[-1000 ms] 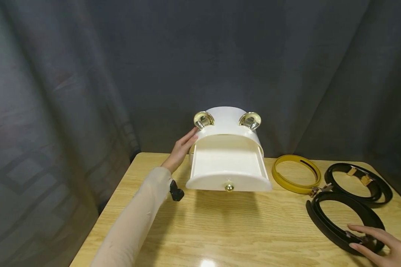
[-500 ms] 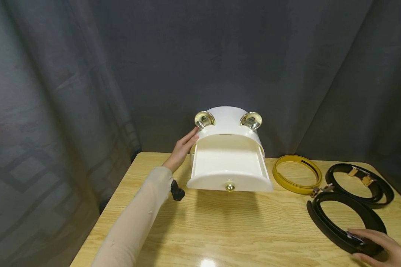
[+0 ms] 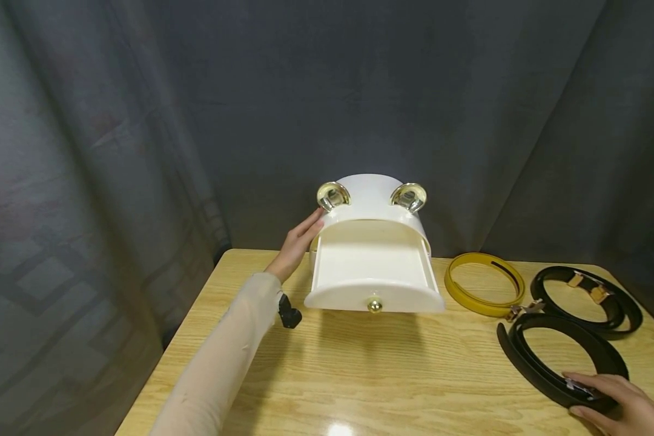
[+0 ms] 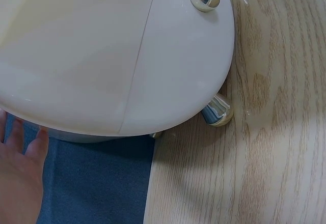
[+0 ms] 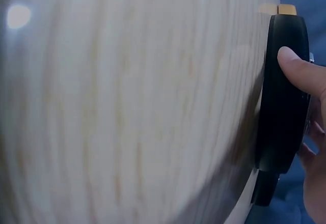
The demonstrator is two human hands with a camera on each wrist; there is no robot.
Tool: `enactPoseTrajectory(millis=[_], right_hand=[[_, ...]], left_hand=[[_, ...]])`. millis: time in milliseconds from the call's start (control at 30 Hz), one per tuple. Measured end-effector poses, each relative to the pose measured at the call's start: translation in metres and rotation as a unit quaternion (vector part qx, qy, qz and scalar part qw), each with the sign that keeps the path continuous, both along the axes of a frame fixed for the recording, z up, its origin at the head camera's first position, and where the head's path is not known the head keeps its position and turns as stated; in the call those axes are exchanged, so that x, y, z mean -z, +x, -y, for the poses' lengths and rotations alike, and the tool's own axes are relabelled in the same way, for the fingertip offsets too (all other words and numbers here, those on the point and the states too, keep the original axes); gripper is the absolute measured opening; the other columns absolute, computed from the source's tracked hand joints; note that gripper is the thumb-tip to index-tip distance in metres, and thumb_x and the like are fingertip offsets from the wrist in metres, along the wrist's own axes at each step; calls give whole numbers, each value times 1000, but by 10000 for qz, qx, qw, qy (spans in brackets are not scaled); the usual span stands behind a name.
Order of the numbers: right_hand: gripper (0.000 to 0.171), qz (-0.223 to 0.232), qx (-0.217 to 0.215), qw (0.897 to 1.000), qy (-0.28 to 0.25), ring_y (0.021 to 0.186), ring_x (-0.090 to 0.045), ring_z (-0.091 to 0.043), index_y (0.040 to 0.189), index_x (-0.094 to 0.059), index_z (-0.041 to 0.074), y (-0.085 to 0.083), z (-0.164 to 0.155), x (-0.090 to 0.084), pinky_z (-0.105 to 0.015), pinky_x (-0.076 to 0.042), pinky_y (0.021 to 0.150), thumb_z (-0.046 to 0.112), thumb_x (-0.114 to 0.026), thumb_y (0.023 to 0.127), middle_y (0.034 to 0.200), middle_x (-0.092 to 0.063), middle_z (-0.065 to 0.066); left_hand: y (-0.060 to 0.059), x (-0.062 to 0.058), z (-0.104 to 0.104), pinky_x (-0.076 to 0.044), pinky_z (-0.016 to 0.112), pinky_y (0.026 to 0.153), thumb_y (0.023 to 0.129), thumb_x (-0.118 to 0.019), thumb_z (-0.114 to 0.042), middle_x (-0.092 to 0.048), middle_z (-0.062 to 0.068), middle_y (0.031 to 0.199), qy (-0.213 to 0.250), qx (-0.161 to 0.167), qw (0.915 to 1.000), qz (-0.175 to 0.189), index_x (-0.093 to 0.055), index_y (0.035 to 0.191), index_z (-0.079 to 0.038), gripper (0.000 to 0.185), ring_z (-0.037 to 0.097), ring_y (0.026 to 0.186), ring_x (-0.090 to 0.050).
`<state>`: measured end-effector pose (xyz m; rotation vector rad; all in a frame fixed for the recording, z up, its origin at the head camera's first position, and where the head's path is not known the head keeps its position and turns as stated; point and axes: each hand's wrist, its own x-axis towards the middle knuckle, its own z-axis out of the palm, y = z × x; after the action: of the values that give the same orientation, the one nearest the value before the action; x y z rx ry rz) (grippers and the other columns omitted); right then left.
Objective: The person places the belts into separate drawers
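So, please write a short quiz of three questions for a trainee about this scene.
1. True or false: the drawer of the white box is open.
2. How many belts lie on the table?
3. The right hand grips: A) yellow belt B) near black belt C) far black belt

Key: 1 true; 2 three; 3 B. The left hand rests on the box's side.

A cream-white drawer box [image 3: 372, 242] with a gold knob [image 3: 374, 306] stood on the pale wood-grain table [image 3: 360, 375], beside one mustard-yellow belt [image 3: 485, 284] and two black belts [image 3: 556, 363], against a dark grey curtain [image 3: 360, 91].
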<state>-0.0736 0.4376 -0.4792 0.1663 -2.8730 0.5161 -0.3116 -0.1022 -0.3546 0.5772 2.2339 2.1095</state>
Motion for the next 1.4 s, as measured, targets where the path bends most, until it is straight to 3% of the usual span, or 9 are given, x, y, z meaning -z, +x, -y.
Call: enactPoseTrajectory(millis=[67,133,567,833,967,1233,1400], right_hand=[[55,205,215,9995,58,82,-55,-22,104,-71,-5,-1,3,1,-44,-50,65,16,-94,59,92,-65,-12],[54,320,362,9988,54,81,-54,-31,104,-71,-6,-2,5,2,-50,-50,65,17,-93,60,93,-65,-14],[48,-77,498,9987,40,74,-56,-31,95,-74,2,-3,13,-4,-54,-48,63,27,-95,59,85,-67,-10],[56,482,717,9963,47,73,-58,-33,100,-71,-7,-3,16,-6,-52,-52,61,29,-93,63,86,-64,-14],[54,402,747,9964,69,72,-60,-36,99,-69,-10,-1,22,-11,-53,-52,61,22,-93,62,84,-63,-16],[47,-268,710,9971,15,62,-53,-15,97,-74,-1,1,31,-21,-27,-43,50,19,-94,59,80,-62,-7],[45,-475,750,9960,-97,63,-45,0,95,-75,2,6,44,-34,-24,-41,50,21,-95,60,80,-61,-4]], left_hand=[[0,0,0,-24,33,117,106,-49,-27,-31,-6,159,33,11,10000,-11,-35,154,-17,52,13,147,-24],[0,0,0,-24,33,117,106,-49,-27,-31,-6,159,35,27,10000,-17,-35,155,-17,52,13,147,-24],[0,2,0,-24,34,117,106,-49,-30,-31,-7,159,-39,51,10000,2,-35,155,-19,52,13,147,-24],[-1,1,-1,-24,34,117,106,-49,-29,-32,-6,159,-110,-21,9999,-72,-36,154,-18,52,13,147,-24],[0,1,-1,-23,33,117,105,-50,-30,-32,-7,158,-172,-73,9998,-6,-36,154,-18,52,12,146,-24],[1,-2,0,-21,33,118,106,-49,-32,-31,-6,159,-205,-4,9998,6,-34,155,-19,52,13,147,-22],[-3,1,-2,-23,34,117,106,-49,-31,-33,-6,158,-231,-53,9997,-60,-35,154,-20,52,13,146,-25]])
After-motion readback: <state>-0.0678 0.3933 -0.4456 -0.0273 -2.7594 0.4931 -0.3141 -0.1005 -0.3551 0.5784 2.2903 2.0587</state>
